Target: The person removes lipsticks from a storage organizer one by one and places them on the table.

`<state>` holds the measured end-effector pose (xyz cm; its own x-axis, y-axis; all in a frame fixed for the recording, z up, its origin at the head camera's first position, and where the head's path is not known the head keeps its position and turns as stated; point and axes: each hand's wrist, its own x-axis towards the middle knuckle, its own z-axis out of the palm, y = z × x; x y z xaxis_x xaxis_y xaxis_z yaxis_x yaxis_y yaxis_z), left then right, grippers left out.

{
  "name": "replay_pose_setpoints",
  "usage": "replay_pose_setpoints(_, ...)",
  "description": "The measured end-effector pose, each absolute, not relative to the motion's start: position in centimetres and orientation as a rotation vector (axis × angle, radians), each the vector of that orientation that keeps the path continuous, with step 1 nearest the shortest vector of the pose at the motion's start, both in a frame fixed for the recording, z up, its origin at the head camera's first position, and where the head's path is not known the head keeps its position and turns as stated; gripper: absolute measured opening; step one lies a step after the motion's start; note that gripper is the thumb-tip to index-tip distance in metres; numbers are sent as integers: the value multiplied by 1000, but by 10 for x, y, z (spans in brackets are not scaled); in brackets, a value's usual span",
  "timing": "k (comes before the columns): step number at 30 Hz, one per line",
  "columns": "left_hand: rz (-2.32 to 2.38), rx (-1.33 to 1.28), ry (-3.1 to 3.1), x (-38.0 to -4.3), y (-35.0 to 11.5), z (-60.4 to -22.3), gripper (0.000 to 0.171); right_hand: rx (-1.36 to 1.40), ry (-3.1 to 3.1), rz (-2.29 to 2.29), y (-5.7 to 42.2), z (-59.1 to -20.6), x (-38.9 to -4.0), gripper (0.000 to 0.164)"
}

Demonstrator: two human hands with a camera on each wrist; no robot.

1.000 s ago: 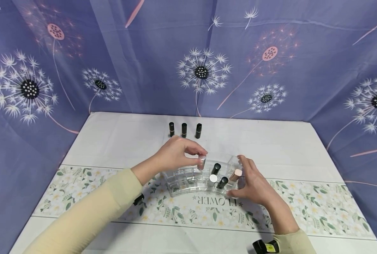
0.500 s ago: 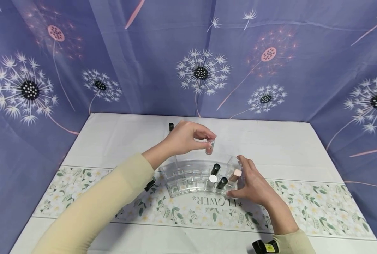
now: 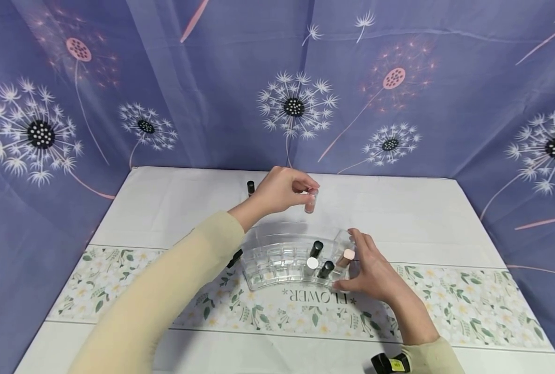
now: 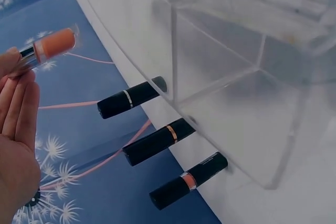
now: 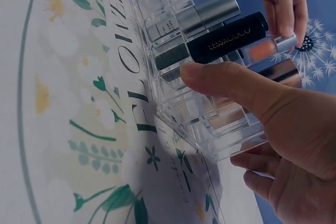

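Observation:
Above the back part of the table, my left hand pinches a lipstick tube by its silver end, with the orange-pink end pointing down. My right hand grips the right end of a curved clear lipstick organizer, thumb at the front and fingers behind. Several lipsticks stand in its right part: a black one, a silver one, another black one with lettering, and a rose-gold one. Bare slots show on the organizer's left side.
Behind the organizer stand three black lipsticks: one with a silver band, one with a gold band, one with a pinkish band. My left arm hides most of them in the head view. A purple dandelion curtain borders the table.
My left hand has lifted the lipstick tube off the organizer and carried it backward, beyond the organizer's rear edge. The right hand holds its place.

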<state>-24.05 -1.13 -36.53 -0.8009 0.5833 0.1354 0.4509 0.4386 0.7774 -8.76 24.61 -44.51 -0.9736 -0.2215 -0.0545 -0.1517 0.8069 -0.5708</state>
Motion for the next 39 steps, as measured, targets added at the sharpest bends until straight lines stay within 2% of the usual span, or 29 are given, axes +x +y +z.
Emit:
replay_pose_setpoints(17, 1202, 735, 2653, -267, 8, -379, 27, -293, 2861, -897, 245, -446, -88, 134)
replay_pose_setpoints(39, 1068, 762, 2755, -284, 22, -393, 20, -304, 2883, -877, 245, -446, -88, 130)
